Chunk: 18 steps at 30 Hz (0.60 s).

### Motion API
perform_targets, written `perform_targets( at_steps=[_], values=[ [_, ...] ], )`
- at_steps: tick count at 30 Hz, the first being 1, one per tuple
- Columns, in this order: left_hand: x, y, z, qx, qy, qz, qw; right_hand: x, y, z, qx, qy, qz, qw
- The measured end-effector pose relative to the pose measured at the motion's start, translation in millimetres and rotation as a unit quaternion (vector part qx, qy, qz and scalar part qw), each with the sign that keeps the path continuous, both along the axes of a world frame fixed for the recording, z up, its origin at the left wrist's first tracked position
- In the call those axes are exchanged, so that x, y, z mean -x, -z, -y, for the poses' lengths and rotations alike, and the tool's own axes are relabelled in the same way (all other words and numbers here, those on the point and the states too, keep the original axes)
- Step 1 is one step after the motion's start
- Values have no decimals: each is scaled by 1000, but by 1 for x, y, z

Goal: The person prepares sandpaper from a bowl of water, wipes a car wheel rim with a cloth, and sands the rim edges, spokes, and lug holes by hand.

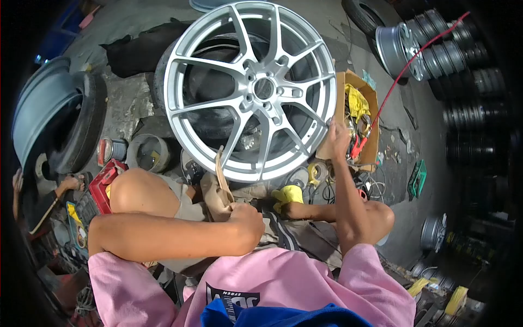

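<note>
A silver alloy wheel rim [263, 89] with split spokes lies face up before me on a black tyre [204, 82]. My right hand [339, 139] holds the wheel rim's right edge, with its fingers partly hidden there. Closed near my lap, my left hand [246, 218] grips a folded tan sheet [220, 173], which stands up against the lower edge of the wheel rim. From this angle I cannot tell whether the sheet is paper or sandpaper. A yellow cloth [287, 197] sits beside my foot, just below the wheel rim.
An open cardboard box [372, 109] with tools and a yellow bag stands to the right. Left are a bucket [148, 152], a can [112, 149] and a red toolbox [103, 188]. Another person's hand [71, 184] shows far left near another wheel [43, 109]. Stacked rims [471, 114] line the right.
</note>
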<state>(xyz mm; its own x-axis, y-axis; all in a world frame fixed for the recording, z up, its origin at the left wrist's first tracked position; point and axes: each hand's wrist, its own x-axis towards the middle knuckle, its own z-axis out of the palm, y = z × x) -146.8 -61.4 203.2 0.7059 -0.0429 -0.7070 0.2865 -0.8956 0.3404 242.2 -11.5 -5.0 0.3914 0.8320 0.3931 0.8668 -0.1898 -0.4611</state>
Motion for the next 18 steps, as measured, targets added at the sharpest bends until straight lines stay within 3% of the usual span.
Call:
perform_targets(
  at_steps=[5, 11, 15, 17, 18],
  values=[
    [-22, 11, 9, -11, 55, -7, 998, 106, -2, 86, 6, 65, -56, 996],
    [-36, 12, 14, -27, 88, -18, 996, 201, -11, 140, 11, 39, -103, 994],
    [-23, 20, 15, -13, 84, -14, 996, 195, -52, 150, 121, -136, -160, 970],
    [-12, 27, 15, -7, 65, -13, 998, 181, -67, 149, 129, -168, -22, 977],
    [-7, 29, 15, 0, 55, -16, 998, 177, -70, 145, 132, -174, -26, 976]
  ],
)
